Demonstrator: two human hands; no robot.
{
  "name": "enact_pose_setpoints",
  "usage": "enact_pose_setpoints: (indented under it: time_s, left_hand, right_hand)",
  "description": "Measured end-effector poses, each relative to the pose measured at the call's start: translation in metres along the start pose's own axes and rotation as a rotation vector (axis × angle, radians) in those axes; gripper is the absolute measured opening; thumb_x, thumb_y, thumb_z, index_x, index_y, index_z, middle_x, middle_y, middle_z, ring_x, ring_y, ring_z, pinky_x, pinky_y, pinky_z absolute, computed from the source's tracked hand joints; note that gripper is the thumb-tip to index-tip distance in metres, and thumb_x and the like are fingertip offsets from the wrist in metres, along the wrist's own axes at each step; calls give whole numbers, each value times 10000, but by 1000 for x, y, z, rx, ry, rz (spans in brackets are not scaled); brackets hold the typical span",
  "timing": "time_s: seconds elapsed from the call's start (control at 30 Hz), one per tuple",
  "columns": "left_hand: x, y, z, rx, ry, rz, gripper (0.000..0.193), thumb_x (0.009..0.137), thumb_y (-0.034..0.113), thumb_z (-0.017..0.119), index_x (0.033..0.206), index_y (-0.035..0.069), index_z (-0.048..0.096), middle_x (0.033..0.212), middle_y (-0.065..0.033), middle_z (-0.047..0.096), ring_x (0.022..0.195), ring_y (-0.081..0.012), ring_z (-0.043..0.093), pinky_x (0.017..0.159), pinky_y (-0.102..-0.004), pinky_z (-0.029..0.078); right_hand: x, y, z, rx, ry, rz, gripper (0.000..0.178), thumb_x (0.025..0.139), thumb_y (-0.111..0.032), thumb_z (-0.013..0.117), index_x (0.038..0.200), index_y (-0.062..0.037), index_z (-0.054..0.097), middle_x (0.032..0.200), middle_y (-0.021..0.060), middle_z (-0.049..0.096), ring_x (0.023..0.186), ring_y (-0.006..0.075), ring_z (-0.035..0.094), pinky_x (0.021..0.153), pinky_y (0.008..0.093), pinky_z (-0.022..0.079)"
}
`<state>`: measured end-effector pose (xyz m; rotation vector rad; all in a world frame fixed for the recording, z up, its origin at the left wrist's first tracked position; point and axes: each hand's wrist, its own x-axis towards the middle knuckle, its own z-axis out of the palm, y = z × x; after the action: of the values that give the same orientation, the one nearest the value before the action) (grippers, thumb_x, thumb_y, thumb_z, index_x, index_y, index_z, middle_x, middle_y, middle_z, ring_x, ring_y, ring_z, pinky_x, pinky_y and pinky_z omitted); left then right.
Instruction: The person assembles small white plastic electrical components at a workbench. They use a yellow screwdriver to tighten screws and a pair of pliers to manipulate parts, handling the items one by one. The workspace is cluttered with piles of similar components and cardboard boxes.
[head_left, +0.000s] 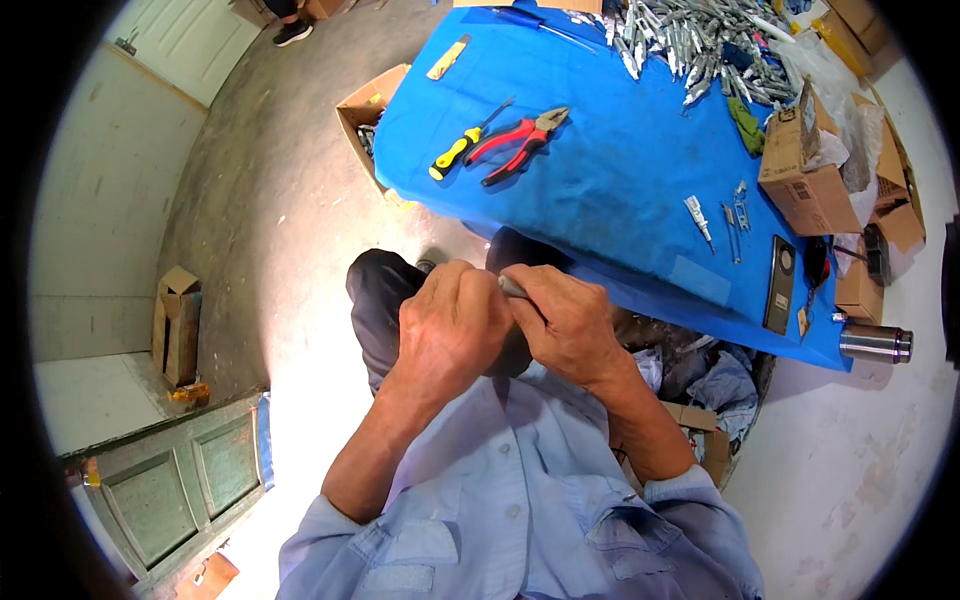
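- Blue tablecloth [610, 170], lightly creased; scuffed concrete floor [250, 180]
- Pliers [543, 131]: metal head, red-black grips
- Right hand [570, 325] pinches grey piece [512, 288]; left hand [455, 325] curled, can't tell its grip

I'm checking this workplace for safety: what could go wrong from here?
The small grey piece between the left hand and right hand is off the blue table, so a loosened grip might drop it. The steel flask sits near the table's edge; a bump might knock it down.
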<state>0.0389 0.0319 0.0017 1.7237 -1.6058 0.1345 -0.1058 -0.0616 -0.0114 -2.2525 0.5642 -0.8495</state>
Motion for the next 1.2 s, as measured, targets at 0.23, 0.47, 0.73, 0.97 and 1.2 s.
enact_pose_setpoints:
  time_s: [0.23, 0.47, 0.73, 0.97, 1.2]
  left_hand:
    - [-8, -2, 0, -19, 56, -27, 270, 721, -108, 719, 885, 19, 546, 756, -114, 563, 635, -284, 595, 546, -393, 479]
    - [-14, -7, -7, -12, 13, -47, 236, 750, -94, 708, 888, 22, 556, 768, -126, 564, 651, -302, 599, 568, -383, 502]
    - [-14, -55, -41, -106, 31, -447, 26, 964, -5, 650, 954, -27, 638, 747, -30, 598, 645, -69, 533, 563, -245, 441]
    - [-21, -32, -38, -262, -145, -434, 152, 918, -42, 664, 1067, -23, 687, 980, -123, 694, 749, -181, 669, 646, -284, 524]
    - [-12, 4, -35, -465, -138, -418, 166, 921, 22, 756, 1078, -28, 741, 1011, -101, 715, 764, -115, 668, 615, -237, 515]
  right_hand:
    - [1, -9, 0, -13, 16, -39, 261, 833, -65, 735, 1084, -23, 680, 832, 112, 673, 723, 300, 686, 610, 392, 516]
    - [1, -12, 3, 46, -14, -29, 242, 820, -60, 744, 1053, -28, 686, 811, 109, 662, 693, 303, 668, 593, 395, 501]
    - [-10, -7, -10, 457, -50, 346, 235, 878, -48, 745, 1081, 60, 694, 886, 158, 717, 738, 183, 700, 650, 302, 532]
    - [-5, -10, -5, 485, -74, 452, 265, 900, -63, 735, 1121, 74, 681, 947, 175, 731, 807, 168, 712, 692, 299, 557]
    - [1, -19, 0, 332, -55, 360, 247, 901, -54, 722, 1124, 48, 689, 942, 183, 726, 805, 239, 735, 691, 334, 570]
